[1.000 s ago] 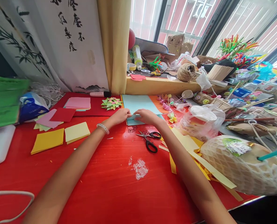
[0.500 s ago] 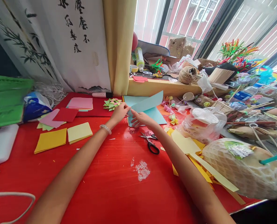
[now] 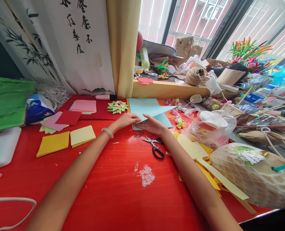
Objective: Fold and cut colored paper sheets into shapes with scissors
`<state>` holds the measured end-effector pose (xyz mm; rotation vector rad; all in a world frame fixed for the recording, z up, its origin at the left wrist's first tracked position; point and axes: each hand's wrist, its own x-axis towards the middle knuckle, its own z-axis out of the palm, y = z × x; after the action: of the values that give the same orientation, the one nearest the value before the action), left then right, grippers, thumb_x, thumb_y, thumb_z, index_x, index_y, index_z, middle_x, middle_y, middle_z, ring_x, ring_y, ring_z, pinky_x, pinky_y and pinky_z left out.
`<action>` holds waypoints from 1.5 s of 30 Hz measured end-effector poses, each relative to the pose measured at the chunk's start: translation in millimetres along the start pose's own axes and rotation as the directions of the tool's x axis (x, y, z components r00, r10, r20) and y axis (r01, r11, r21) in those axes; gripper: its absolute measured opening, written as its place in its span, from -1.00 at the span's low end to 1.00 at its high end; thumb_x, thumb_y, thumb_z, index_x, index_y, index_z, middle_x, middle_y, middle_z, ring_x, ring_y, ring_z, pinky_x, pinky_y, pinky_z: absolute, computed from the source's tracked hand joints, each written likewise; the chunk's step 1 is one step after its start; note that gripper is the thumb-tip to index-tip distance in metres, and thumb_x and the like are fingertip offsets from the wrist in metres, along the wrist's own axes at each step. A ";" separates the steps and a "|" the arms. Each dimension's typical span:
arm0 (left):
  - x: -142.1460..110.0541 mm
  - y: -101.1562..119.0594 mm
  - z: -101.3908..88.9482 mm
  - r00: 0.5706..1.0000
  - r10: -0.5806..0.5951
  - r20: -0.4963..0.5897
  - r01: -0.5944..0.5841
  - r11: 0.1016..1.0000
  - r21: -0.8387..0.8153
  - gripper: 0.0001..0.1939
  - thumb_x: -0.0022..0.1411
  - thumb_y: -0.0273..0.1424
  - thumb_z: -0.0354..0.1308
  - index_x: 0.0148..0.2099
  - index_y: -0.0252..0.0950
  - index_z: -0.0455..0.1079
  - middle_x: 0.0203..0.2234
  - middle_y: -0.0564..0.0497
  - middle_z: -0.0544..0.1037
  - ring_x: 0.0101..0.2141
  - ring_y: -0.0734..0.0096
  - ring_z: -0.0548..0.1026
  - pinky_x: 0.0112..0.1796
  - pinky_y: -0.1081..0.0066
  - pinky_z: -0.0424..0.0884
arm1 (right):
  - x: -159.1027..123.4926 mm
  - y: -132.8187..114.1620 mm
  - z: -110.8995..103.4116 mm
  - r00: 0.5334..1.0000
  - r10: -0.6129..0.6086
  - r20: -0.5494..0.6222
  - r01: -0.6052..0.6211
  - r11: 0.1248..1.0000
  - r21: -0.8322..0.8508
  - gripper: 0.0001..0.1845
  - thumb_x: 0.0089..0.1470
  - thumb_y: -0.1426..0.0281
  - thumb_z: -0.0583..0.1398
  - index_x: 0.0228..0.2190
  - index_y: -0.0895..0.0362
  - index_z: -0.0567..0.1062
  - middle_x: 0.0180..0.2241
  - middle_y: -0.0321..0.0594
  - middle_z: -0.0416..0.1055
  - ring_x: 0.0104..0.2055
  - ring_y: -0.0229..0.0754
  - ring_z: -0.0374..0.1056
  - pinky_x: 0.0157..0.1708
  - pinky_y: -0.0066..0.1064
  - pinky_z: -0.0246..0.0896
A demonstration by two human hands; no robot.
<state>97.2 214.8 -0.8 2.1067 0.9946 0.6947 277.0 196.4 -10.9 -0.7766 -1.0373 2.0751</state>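
Note:
A light blue sheet of paper [image 3: 142,105] lies at the back of the red table, with a folded-over flap [image 3: 160,111] pointing to the right. My left hand [image 3: 128,119] pinches the near left part of this paper, its fingertips close together. My right hand [image 3: 154,125] is beside it, fingers stretched out flat at the flap's near edge and thumb raised apart. Black-handled scissors [image 3: 155,147] lie just below my right hand, blades parted. Left of the blue paper sits a green and pink folded-paper piece [image 3: 117,107].
Yellow [image 3: 53,144] and cream [image 3: 82,136] paper stacks lie at left, near pink sheets [image 3: 83,106]. Cut yellow strips [image 3: 209,170] and a netted coconut [image 3: 248,173] with a straw are at right. Someone's wristbanded forearm [image 3: 284,114] shows at the far right edge.
The blue flap, raised before, has come down lower and flatter. Both hands have moved slightly nearer to me, and the right thumb now stands apart from its fingers.

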 end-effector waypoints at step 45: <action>-0.7 -0.1 0.0 0.995 0.064 0.076 -0.066 0.998 0.021 -0.62 0.00 -0.17 0.17 -0.18 -0.31 0.42 -0.25 -0.06 0.47 -0.23 0.31 0.43 -0.23 0.39 0.34 | 1.9 6.2 -3.4 0.992 -0.073 0.098 0.084 0.990 -0.111 -0.80 0.11 0.51 0.06 -0.23 0.19 0.44 -0.25 -0.22 0.42 -0.20 -0.32 0.35 0.03 -0.41 0.18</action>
<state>96.8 214.3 -1.0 2.1780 0.9005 0.6334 276.5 196.6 -18.2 -0.6883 -1.2280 2.0150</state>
